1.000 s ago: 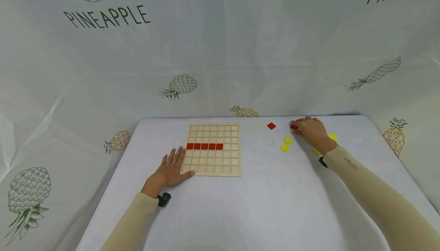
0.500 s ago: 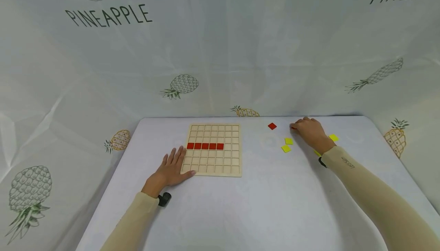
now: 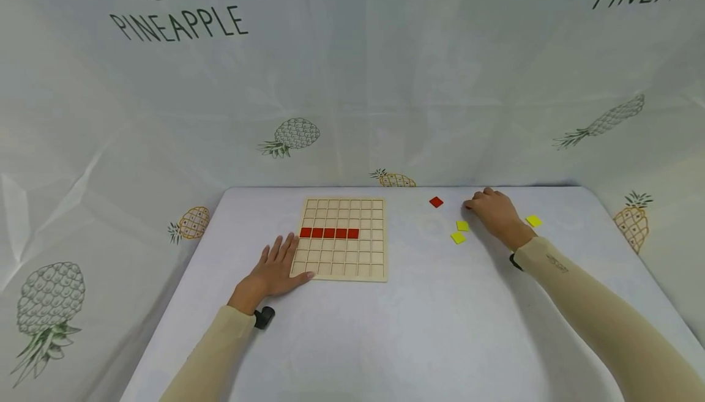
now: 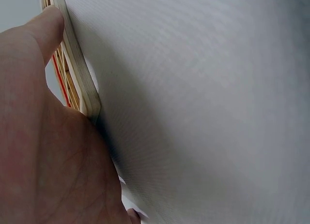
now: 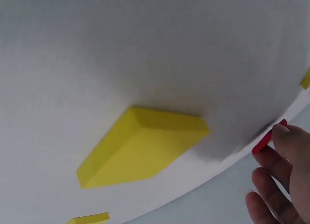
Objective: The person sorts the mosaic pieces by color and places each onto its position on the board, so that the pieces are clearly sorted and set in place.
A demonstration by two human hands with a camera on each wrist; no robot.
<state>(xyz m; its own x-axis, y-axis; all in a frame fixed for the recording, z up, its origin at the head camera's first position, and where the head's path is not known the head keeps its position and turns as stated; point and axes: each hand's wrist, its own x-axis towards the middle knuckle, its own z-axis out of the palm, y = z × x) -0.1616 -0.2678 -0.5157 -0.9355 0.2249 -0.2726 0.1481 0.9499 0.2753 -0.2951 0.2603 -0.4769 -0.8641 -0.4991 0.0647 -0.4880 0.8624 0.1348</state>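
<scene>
A pale wooden grid board (image 3: 337, 258) lies on the white table, with a row of several red square tiles (image 3: 328, 233) across its middle. My left hand (image 3: 272, 272) lies flat along the board's left side, fingers spread. Its thumb rests on the front left corner; in the left wrist view the thumb (image 4: 51, 27) touches the board's edge (image 4: 80, 66). At the table's back right, my right hand (image 3: 496, 213) pinches a red tile (image 5: 266, 139) between thumb and fingertips. In the head view, the fingers hide most of that tile.
A loose red tile (image 3: 436, 202) lies between the board and my right hand. Two yellow tiles (image 3: 458, 238) sit left of that hand, and another yellow tile (image 3: 533, 221) to its right. One yellow tile (image 5: 145, 149) looms close in the right wrist view.
The red tile at my right fingertips is now mostly covered by the fingers, and that hand has shifted slightly left. My left hand and the board stay in place.
</scene>
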